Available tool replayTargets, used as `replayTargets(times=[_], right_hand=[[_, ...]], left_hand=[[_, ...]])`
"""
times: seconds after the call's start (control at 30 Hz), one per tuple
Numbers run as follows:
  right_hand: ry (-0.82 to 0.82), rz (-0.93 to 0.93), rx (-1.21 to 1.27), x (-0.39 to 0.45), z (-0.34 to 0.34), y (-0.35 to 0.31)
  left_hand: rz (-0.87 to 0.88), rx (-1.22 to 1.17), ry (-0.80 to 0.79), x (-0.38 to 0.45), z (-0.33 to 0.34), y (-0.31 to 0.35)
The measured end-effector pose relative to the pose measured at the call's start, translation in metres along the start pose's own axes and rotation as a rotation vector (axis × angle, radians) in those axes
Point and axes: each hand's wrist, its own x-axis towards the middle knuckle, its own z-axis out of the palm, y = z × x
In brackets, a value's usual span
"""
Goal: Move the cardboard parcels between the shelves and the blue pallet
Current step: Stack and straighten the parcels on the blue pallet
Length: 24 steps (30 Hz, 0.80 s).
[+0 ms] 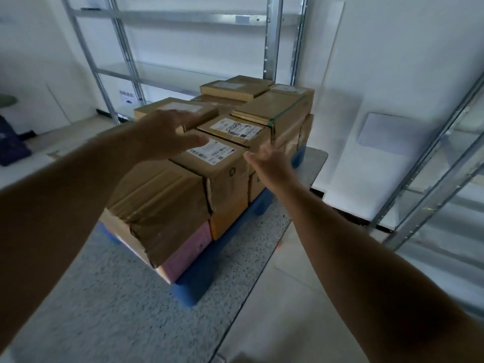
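Both forearms nearest, reaching forward. Left hand (167, 134) over the cardboard parcels (209, 163), fingers spread and relaxed, gripping nothing; touching or hovering, cannot tell. Parcels stacked on the blue pallet (188, 286), on a speckled grey mat (104, 297). Right hand (269, 159) beside the stack's right edge, fingers loosely extended, holding nothing. Metal shelves (183, 72) behind the stack.
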Motion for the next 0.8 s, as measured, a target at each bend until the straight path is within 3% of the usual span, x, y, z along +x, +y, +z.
replayTargets(times=[0.5,0.8], right_hand=[[-0.122,-0.056,0.225,-0.132,0.054,-0.042],[-0.12,0.06,0.114,-0.172,0.117,-0.064]], left_hand=[[-0.216,-0.116,0.283,-0.157,0.01,-0.042],[-0.332,-0.162,0.159,-0.186,0.033,-0.132]])
